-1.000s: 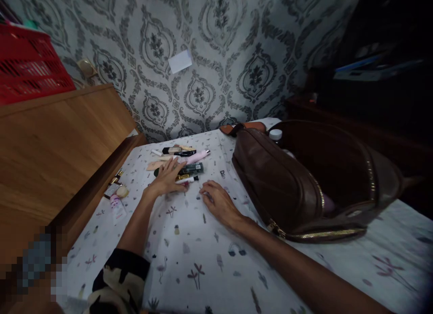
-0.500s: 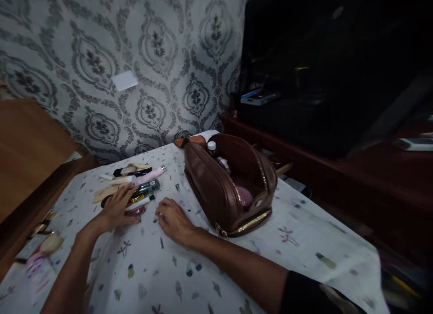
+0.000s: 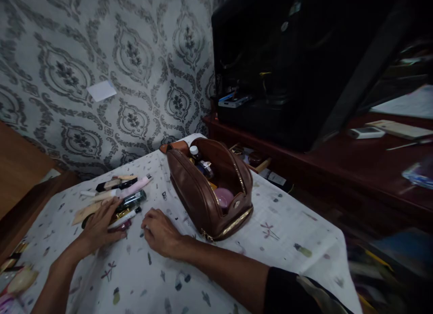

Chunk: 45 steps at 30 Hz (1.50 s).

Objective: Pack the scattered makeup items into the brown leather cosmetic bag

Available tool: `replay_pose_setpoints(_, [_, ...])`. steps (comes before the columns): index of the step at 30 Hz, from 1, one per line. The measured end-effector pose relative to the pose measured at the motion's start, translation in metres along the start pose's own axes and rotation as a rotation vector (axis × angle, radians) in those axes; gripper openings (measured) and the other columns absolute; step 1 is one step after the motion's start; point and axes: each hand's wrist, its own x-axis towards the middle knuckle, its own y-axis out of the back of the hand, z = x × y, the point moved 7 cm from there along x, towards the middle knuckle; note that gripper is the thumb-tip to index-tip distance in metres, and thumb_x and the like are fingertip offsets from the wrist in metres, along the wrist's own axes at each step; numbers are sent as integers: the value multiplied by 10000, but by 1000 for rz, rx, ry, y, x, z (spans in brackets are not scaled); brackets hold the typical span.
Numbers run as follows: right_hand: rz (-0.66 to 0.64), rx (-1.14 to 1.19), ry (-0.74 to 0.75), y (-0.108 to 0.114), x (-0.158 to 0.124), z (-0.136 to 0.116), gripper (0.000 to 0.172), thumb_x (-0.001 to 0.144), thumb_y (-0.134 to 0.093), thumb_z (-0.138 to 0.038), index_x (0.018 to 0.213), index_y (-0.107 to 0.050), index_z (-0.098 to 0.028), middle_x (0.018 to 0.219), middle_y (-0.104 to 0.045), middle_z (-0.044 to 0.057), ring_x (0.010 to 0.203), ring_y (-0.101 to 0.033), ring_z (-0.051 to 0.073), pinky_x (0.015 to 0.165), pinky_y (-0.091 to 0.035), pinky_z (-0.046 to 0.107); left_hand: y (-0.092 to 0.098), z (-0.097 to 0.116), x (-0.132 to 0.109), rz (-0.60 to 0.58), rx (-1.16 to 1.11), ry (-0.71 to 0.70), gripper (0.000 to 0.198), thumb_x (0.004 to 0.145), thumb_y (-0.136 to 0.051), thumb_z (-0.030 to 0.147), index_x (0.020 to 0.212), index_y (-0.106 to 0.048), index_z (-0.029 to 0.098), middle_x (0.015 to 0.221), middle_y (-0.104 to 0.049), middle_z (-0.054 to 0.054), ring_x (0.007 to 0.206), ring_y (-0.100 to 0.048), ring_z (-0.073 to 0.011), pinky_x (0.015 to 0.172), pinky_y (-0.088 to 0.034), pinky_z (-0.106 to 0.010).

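Fingers spread, my left hand [image 3: 99, 223] lies over a group of cosmetics on the cloth. Under and beside it are a dark green bottle [image 3: 134, 199], a pink tube [image 3: 140, 183], a beige tube [image 3: 104, 195] and a slim white tube with a black cap [image 3: 124, 218]. A dark red item [image 3: 126, 225] touches the thumb side. My right hand [image 3: 160, 233] rests on the cloth with its fingers curled, and nothing shows in it. To its right stands an unzipped brown toiletry bag [image 3: 189, 187], with a white-capped bottle [image 3: 194, 152] and a pink rounded object [image 3: 223, 198] inside.
More cosmetics [image 3: 20, 280] lie at the lower left edge. The patterned white cloth [image 3: 189, 278] covers the table, which meets a wallpapered wall. An open drawer [image 3: 264, 164] and a dark red desk [image 3: 341, 169] with a large black screen [image 3: 287, 70] stand at the right.
The view has turned to the right, so everything sits further left and more of the desk shows. Both hands stay in nearly the same places by the cosmetics.
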Motion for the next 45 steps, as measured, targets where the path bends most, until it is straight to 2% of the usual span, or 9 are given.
replay_pose_setpoints(8, [-1,-6,-1,1,1,-1,116,835,-581,-86,872,-666,-157,1007,-639,93,1008,-566,214,924,-455,315,7,10,1,51,-10,4,902,769,-635,632,1529,-331,254,1591,-374,-168,1458,-346,-425,1104,-380,-576])
replay_pose_setpoints(13, [-11,3,-8,0,1,0,145,830,-573,-56,875,-666,-157,1001,-630,87,1014,-565,210,934,-453,307,23,25,-14,121,-92,25,759,900,-509,593,1554,-265,293,1614,-347,-125,1496,-301,-364,1141,-355,-556])
replay_pose_setpoints(16, [-10,10,-5,0,1,0,159,831,-568,-46,887,-666,-157,1002,-622,86,1021,-563,212,950,-447,314,24,33,-24,181,-121,80,690,963,-420,554,1573,-229,292,1622,-336,-118,1517,-264,-337,1167,-318,-559])
replay_pose_setpoints(22, [-2,29,8,-1,0,2,187,817,-565,-26,907,-663,-158,1009,-614,80,1017,-564,210,952,-454,321,13,45,-33,240,-3,147,578,1001,-363,524,1511,-399,255,1570,-423,-149,1454,-379,-358,1140,-280,-662])
replay_pose_setpoints(31, [18,40,24,0,-1,2,188,823,-556,-27,912,-664,-153,1000,-607,79,1016,-561,214,958,-459,322,15,59,-34,335,179,74,590,1028,-281,528,1459,-492,184,1527,-473,-191,1376,-483,-362,1088,-369,-620])
replay_pose_setpoints(45, [6,19,24,0,-1,0,156,856,-555,-55,901,-675,-143,1004,-617,99,1019,-570,221,968,-471,343,15,60,-35,340,209,79,620,1026,-238,560,1436,-518,189,1513,-491,-187,1359,-503,-351,1099,-367,-605])
